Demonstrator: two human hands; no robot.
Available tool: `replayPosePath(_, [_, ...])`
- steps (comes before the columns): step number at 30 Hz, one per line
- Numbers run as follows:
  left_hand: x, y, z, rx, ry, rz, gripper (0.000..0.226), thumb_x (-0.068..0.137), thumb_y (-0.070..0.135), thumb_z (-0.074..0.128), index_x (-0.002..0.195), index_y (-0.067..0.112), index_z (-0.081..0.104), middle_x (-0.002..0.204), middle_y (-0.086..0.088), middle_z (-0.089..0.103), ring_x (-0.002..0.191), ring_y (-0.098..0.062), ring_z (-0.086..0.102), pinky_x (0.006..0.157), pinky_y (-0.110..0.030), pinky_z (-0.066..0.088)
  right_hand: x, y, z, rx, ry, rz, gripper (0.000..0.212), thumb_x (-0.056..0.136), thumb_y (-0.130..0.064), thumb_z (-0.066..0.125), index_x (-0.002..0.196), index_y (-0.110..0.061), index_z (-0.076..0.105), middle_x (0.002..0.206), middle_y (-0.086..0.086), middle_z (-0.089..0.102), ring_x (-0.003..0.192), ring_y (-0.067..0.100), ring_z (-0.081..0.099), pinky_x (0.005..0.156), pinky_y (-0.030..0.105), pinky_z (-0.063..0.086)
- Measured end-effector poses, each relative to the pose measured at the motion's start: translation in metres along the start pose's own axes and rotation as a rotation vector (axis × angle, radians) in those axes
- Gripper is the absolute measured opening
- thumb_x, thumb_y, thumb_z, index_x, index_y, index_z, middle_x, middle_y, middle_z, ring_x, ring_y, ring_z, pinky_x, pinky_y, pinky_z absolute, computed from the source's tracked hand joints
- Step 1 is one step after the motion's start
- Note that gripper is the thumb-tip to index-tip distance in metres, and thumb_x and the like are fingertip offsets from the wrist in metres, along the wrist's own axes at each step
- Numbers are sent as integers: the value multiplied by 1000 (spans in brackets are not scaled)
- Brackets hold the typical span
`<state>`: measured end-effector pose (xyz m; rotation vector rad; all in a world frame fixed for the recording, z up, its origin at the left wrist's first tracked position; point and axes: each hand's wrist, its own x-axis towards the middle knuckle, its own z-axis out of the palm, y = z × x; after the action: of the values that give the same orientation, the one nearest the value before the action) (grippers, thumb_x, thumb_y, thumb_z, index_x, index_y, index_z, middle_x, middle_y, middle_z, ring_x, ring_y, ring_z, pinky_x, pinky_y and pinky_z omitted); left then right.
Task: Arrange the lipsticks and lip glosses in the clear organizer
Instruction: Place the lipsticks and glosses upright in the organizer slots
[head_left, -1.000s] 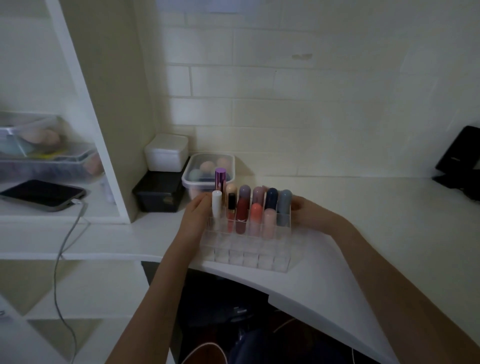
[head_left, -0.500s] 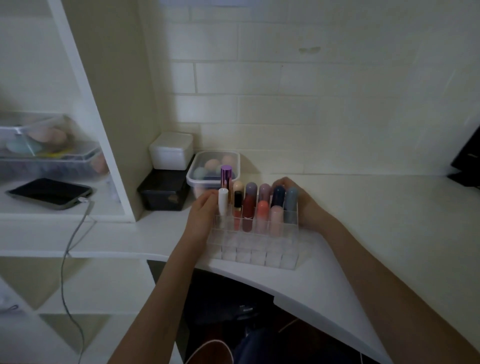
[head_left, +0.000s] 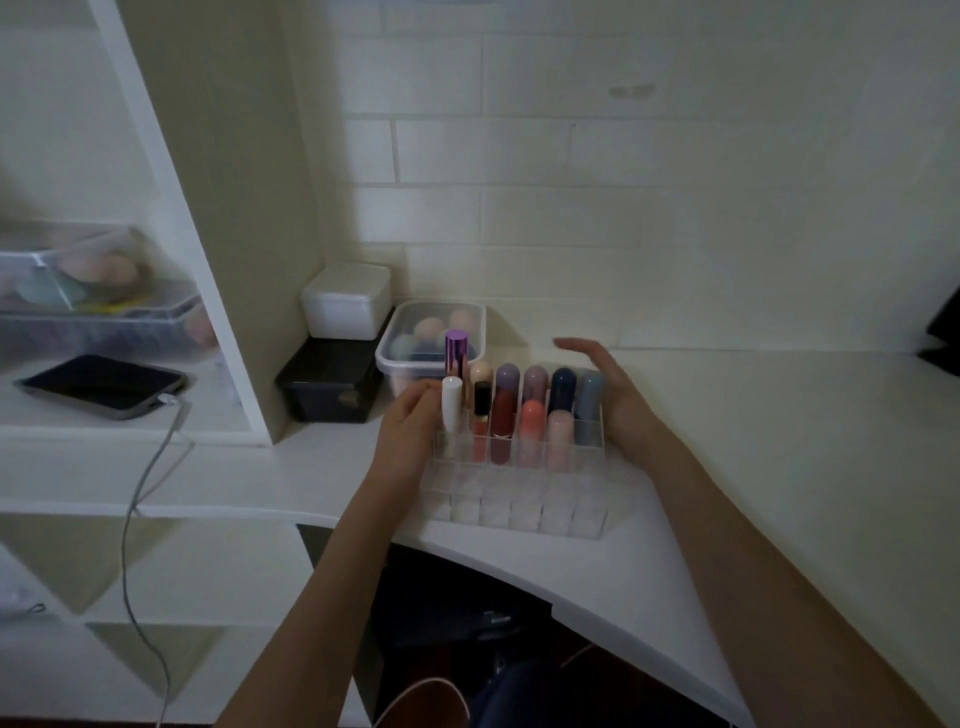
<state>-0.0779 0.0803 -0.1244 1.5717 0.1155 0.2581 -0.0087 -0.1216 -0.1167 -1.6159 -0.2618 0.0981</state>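
Upright, every tube stands caps up in the clear organizer (head_left: 519, 499), a gridded plastic tray on the white desk (head_left: 727, 467). Six fill the back row, five the next; both front rows stand empty. Smooth rounded caps, except a tall metallic purple tube (head_left: 456, 353) at eleven o'clock. At nine o'clock, left hand (head_left: 410, 431) curls against the tray's side. At three o'clock, right hand (head_left: 608, 389) is spread wide.

My arms are showing bare from elbow to wrist, no sleeves reaching them. My left hand (head_left: 410, 426) and right hand (head_left: 613, 387) are wearing no rings, watch or gloves. Below the desk edge, I am wearing dark blue trousers (head_left: 519, 696).
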Motion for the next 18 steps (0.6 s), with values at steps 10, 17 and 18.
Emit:
replayPosePath(10, [-3, -1, -2, 14, -16, -7, 26, 94, 32, 44, 96, 20, 67, 102, -8, 68, 99, -26, 63, 92, -45, 50, -3, 12, -17, 338, 340, -21, 20, 86, -5, 62, 105, -5, 55, 84, 8, 60, 70, 14, 57, 64, 17, 50])
replayPosePath(17, [-4, 2, -1, -9, -11, 22, 24, 95, 29, 44, 84, 28, 66, 92, -1, 67, 90, -20, 62, 81, -36, 50, -17, 1, -21, 321, 321, -161, 19, 93, -13, 54, 110, -17, 61, 96, 9, 62, 67, 10, 54, 68, 18, 50])
replayPosePath(18, [-4, 2, -1, -6, -12, 22, 24, 95, 29, 44, 84, 28, 66, 93, -2, 67, 91, -21, 63, 82, -37, 50, -18, -2, -21, 322, 319, -171, 21, 94, -13, 51, 114, -19, 58, 98, 8, 62, 70, 11, 55, 70, 20, 50])
